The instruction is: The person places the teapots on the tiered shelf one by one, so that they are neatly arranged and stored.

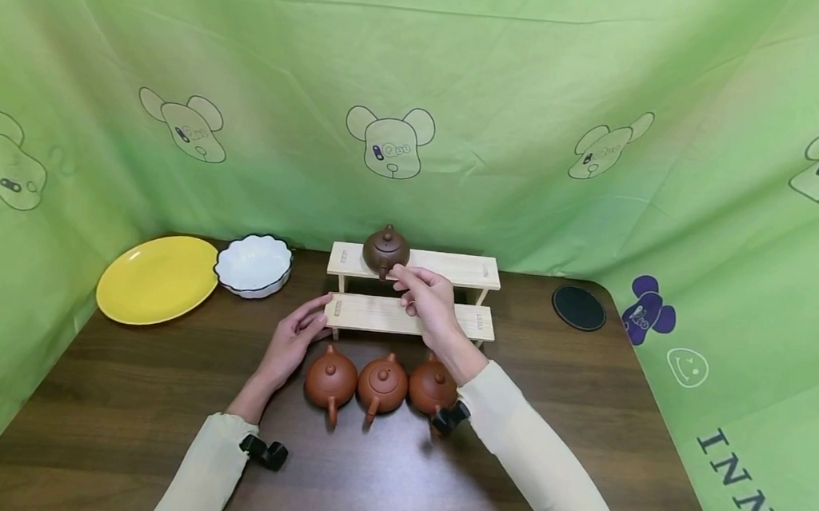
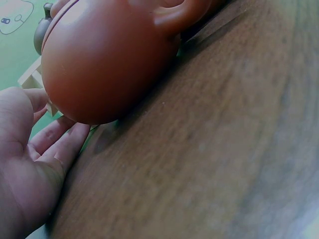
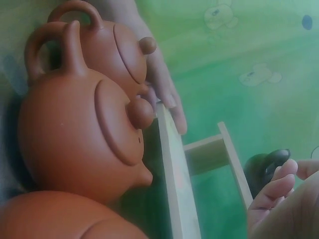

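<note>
Head view: my left hand (image 1: 290, 347) loosely outstretched against the lower shelf (image 1: 372, 314), right hand (image 1: 430, 304) half-curled at the dark teapot (image 1: 387, 249), grip unclear.

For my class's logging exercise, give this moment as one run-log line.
Right hand: at handle of dark teapot on upper shelf | left hand: at lower shelf, left end | table: three reddish teapots

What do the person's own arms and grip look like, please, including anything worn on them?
The left sleeve and right sleeve are long, plain and cream-coloured. A small black device sits at each sleeve's end. The left grip and right grip wear no gloves.
</note>
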A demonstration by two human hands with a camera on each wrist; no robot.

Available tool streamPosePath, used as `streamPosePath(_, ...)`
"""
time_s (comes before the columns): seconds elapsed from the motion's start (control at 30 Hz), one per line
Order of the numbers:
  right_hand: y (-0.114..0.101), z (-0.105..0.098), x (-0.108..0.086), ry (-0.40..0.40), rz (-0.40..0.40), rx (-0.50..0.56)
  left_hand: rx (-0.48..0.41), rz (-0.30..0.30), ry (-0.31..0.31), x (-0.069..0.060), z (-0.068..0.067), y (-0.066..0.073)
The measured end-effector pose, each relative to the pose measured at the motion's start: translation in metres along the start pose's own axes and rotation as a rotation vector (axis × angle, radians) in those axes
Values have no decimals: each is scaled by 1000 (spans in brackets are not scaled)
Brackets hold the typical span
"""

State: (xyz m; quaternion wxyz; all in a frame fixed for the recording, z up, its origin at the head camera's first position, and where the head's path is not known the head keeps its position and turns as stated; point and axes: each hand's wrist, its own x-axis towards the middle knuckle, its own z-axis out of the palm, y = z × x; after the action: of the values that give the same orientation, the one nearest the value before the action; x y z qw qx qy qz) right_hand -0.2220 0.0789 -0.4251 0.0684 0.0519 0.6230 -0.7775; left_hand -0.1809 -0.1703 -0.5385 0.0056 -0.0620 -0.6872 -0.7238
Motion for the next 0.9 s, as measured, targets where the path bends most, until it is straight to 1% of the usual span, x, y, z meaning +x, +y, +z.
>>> streamPosePath(0.2,-1,-5,-5,6,0,10,11,-3,4,-1,0,0)
streamPosePath(0.5,-1,-17,-19,-22,12,6,10,-3,0,0,0,0)
streamPosePath(0.7,-1,-26,-31,-33,-3,33,14,-15,-1,1,0,0)
streamPosePath(0.9,1,-32,-41,-35,-13,20,10,-11,3,0,0,1)
